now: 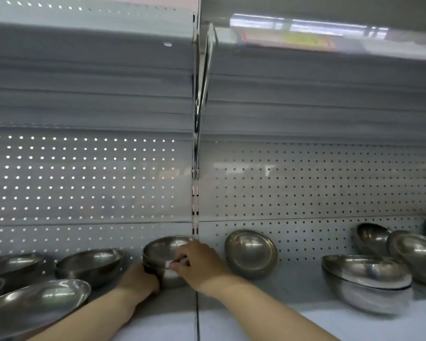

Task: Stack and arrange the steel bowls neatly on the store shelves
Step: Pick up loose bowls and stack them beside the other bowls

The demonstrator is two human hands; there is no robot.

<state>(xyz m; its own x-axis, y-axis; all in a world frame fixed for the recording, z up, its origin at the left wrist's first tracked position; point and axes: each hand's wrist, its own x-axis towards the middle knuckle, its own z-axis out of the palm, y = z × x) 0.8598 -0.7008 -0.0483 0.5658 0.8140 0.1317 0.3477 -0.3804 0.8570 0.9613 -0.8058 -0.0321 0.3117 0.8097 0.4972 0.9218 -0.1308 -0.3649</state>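
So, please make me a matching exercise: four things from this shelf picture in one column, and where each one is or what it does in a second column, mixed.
Things
1. left hand
2. right hand
3. leaning bowl
4. large bowl

Descriptions
a. at the near left edge of the shelf
b. pinches the rim of the bowl stack
c. tilted against the pegboard back, right of the stack
d. holds the stack's left side, low down

Pairs: 1-d, 2-b, 3-c, 4-a
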